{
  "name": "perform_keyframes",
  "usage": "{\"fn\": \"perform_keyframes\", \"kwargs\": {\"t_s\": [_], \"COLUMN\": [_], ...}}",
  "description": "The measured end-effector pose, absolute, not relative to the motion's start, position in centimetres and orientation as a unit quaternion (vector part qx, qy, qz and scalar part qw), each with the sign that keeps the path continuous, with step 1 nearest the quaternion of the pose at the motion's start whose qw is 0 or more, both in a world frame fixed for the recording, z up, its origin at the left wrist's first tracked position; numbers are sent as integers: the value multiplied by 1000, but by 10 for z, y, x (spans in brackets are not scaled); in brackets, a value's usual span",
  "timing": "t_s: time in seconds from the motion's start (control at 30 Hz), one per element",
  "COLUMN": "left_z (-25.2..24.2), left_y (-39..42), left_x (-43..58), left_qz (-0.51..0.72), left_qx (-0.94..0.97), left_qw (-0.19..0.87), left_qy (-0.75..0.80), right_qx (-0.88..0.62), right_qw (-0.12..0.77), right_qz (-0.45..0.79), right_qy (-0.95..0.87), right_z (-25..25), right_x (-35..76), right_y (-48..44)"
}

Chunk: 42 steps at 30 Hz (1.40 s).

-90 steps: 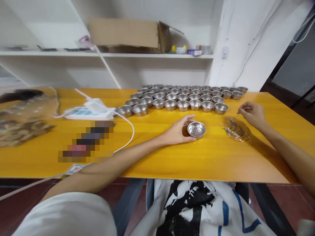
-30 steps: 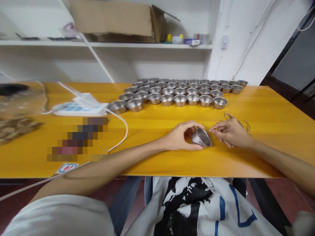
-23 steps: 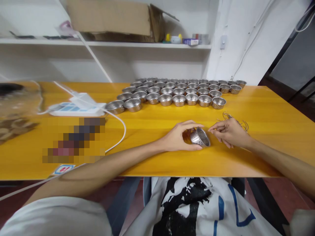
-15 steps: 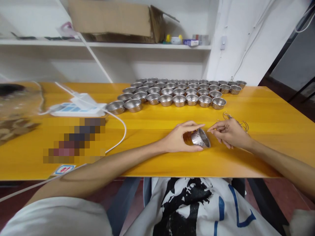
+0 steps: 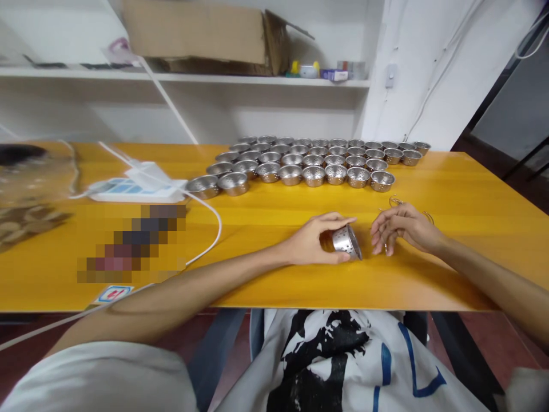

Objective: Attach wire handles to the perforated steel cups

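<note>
A small perforated metal strainer cup (image 5: 345,242) is tilted on its side, its rim turned to the right. My left hand (image 5: 315,239) grips it between thumb and fingers, just above the table. To its right, a small gap away from the rim, my right hand (image 5: 401,230) is curled with fingers bent. A thin curved metal wire (image 5: 386,246) shows at those fingers; most of it is hidden. Behind the right hand lie more curved wire pieces (image 5: 395,200), partly covered by it.
Several rows of strainer cups (image 5: 313,176) stand at the back of the yellow table (image 5: 274,292). A white power strip (image 5: 137,191) with a cable lies at the left, near a pixelated object (image 5: 132,240). A cardboard box (image 5: 197,31) sits on the shelf behind.
The cup has turned slightly in my left hand, its rim now facing more to the right. My right hand has drawn back a little from the rim and rotated, fingers pointing lower.
</note>
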<state>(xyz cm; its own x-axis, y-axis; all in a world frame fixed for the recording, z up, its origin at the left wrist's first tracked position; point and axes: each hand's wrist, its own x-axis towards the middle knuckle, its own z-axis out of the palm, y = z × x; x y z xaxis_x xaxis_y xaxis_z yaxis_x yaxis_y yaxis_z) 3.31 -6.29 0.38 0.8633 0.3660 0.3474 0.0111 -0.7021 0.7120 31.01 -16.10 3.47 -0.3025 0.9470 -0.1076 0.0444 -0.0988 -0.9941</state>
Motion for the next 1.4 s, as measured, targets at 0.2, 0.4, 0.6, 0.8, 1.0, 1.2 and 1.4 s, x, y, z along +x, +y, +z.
{"fn": "perform_keyframes", "kwargs": {"t_s": [0.2, 0.4, 0.6, 0.8, 1.0, 1.2, 1.4], "left_z": [2, 0, 2, 5, 5, 5, 4], "left_y": [-58, -56, -56, -56, -54, -52, -53], "left_x": [32, 32, 31, 31, 31, 31, 31], "left_qz": [239, 229, 224, 219, 208, 202, 197], "left_qx": [873, 850, 845, 844, 841, 836, 837], "left_qw": [417, 470, 477, 482, 494, 504, 504], "left_qy": [86, 74, 87, 83, 79, 78, 82], "right_qx": [-467, -473, -455, -472, -480, -429, -419], "right_qw": [388, 342, 319, 431, 499, 469, 456], "right_qz": [443, 261, 22, 16, 316, 480, 479], "right_qy": [-660, -769, -831, -769, -649, -605, -622], "right_z": [29, 29, 16, 19, 29, 15, 9], "right_x": [310, 320, 338, 330, 305, 297, 298], "right_y": [-160, -159, -151, -155, -166, -160, -157]}}
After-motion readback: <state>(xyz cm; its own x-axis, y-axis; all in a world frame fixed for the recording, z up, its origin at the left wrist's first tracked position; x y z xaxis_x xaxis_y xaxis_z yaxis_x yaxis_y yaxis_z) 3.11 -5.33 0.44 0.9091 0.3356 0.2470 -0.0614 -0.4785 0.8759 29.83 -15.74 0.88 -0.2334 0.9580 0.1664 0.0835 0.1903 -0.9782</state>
